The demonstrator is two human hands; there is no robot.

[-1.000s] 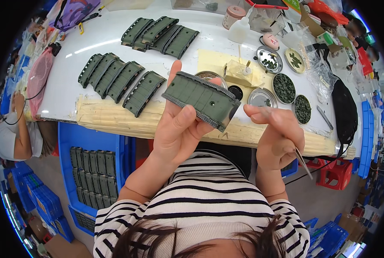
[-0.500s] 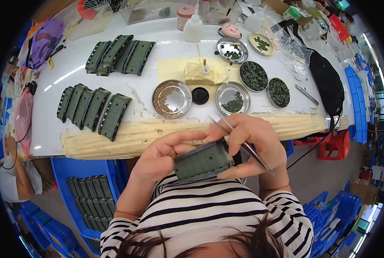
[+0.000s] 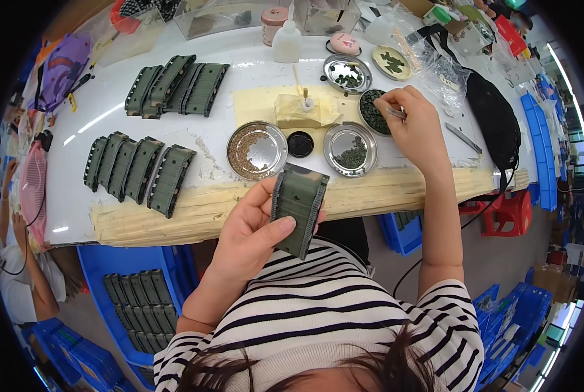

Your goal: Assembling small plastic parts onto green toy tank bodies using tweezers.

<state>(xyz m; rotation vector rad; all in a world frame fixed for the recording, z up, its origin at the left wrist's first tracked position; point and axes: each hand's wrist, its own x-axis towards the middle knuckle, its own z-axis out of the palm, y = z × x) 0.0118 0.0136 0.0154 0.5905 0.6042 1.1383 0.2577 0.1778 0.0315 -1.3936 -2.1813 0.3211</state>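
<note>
Upright in my left hand (image 3: 243,230) is a curved green ribbed panel (image 3: 303,199) with toothed long edges, my thumb lying across its front. My right hand (image 3: 416,127) reaches over the table's right part, its fingers pinching metal tweezers (image 3: 397,114). The tweezers are over a round dish (image 3: 361,110) full of small dark green pieces, their tips hidden from me. Left of that hand stands a steel dish (image 3: 328,145) with small green bits. Another steel dish (image 3: 279,153) holds tan bits, and a small black round lid (image 3: 300,144) lies between the two.
Several like panels (image 3: 167,179) stand in two groups at the left. A taped block (image 3: 305,112) with a pin sits mid-table, a white squeeze bottle (image 3: 287,44) behind it. A blue crate (image 3: 96,274) of panels is below left. At the right are a metal tool (image 3: 463,138) and a black bag (image 3: 491,117).
My right hand has left the panel and moved up and right to the dish with the tweezers. My left hand has turned the panel from lying sideways to upright.
</note>
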